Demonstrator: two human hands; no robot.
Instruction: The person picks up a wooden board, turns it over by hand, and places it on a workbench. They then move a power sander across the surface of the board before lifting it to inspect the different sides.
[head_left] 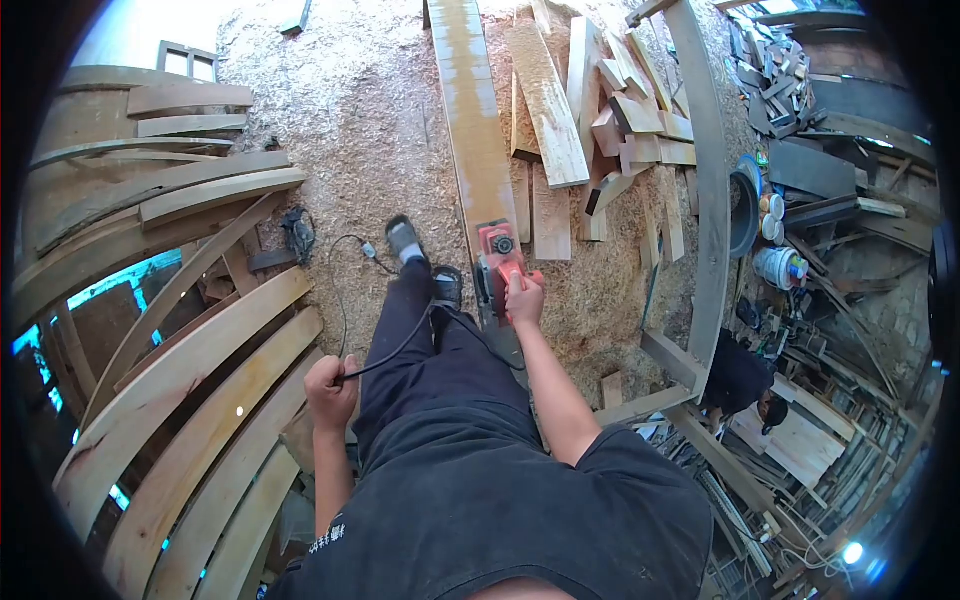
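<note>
My right hand (pixel 524 300) is closed round the handle of a red electric planer (pixel 497 243). The planer rests at the near end of a long wooden board (pixel 472 120), which runs away from me and has a brown middle strip with paler edges. At my left side, my left hand (pixel 331 388) is closed on the black power cord (pixel 405 345). From that hand the cord loops across my legs toward the planer, and another length runs to a plug connection (pixel 369 250) on the floor. The planer's underside is hidden.
Curved wooden planks (pixel 200 440) stand along the left. Cut timber pieces (pixel 630 120) lie piled right of the board on a shaving-covered floor (pixel 340 130). A wooden frame (pixel 711 200) stands farther right, with buckets (pixel 775 267) beyond it. Another person (pixel 738 378) bends over at lower right.
</note>
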